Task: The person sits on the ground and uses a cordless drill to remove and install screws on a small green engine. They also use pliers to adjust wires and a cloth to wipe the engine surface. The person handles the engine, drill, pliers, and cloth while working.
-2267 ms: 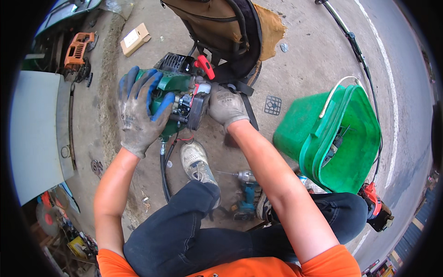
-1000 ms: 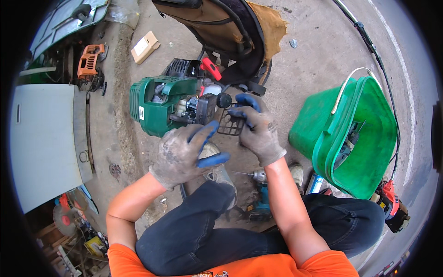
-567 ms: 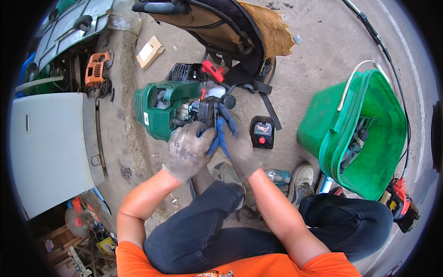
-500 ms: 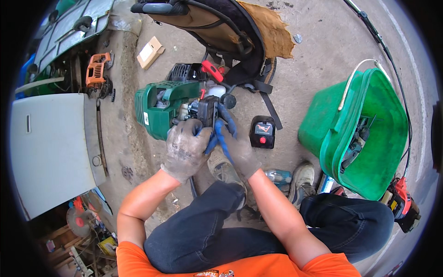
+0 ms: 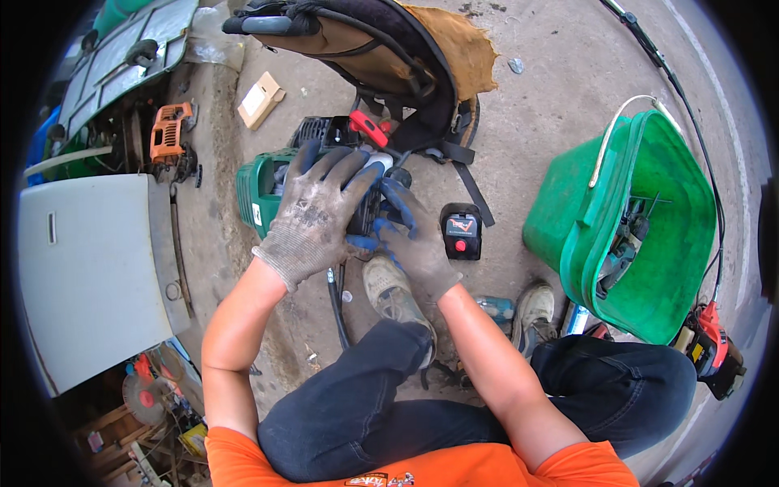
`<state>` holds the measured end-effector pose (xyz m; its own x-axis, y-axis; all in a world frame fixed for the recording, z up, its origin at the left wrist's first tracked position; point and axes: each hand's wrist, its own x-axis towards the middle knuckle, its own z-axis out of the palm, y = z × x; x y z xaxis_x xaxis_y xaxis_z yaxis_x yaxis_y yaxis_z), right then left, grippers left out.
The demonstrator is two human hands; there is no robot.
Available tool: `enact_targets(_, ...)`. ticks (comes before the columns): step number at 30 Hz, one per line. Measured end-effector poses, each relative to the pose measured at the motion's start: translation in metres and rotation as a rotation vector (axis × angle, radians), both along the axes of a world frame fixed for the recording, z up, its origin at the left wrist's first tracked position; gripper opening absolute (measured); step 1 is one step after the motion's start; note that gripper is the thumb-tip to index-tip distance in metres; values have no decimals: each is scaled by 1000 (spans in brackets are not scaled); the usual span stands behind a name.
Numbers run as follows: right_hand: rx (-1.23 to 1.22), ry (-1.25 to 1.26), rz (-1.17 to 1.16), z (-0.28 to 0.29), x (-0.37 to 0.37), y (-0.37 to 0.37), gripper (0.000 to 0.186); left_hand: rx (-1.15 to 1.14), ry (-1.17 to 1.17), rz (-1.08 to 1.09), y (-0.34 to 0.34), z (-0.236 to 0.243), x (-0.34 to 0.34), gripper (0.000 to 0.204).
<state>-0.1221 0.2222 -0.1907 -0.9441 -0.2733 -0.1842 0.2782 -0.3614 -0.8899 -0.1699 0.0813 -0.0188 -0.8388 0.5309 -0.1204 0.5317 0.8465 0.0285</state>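
The green engine [image 5: 253, 188] sits on the concrete ground in front of the person, its long axis running roughly left to right. Its green cover points left, and its black case [image 5: 363, 217] is at the right end, partly hidden by the gloves. The left hand [image 5: 312, 213] lies across the engine, fingers spread and pointing away from the person, thumb held apart beside the case. The right hand [image 5: 415, 243] is at the case's right side, fingers bent and slightly apart; whether they clamp anything I cannot tell.

A red pull handle [image 5: 370, 128] slants just beyond the hands. Right of the right hand lies a black cover [image 5: 461, 231] with a red knob. Farther out are a brown backpack [image 5: 345, 49] beyond the engine, a small cardboard box [image 5: 261, 100] beyond and to its left, and a green bucket [image 5: 556, 203] tipped on its side at right.
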Motion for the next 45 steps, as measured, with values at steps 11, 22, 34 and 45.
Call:
enact_targets(11,-178,-154,81,15,-1,0,63,1,122,44,-4,-21,12,96)
enact_targets(22,-39,-152,0,30,-1,7,69,-82,139,102,-4,-13,14,93)
enact_targets(34,1371,-371,112,-74,39,52,129,-31,143,150,-9,-22,30,88)
enact_targets(45,-1053,-348,131,-27,0,76,67,-84,220,180,-4,-28,40,79)
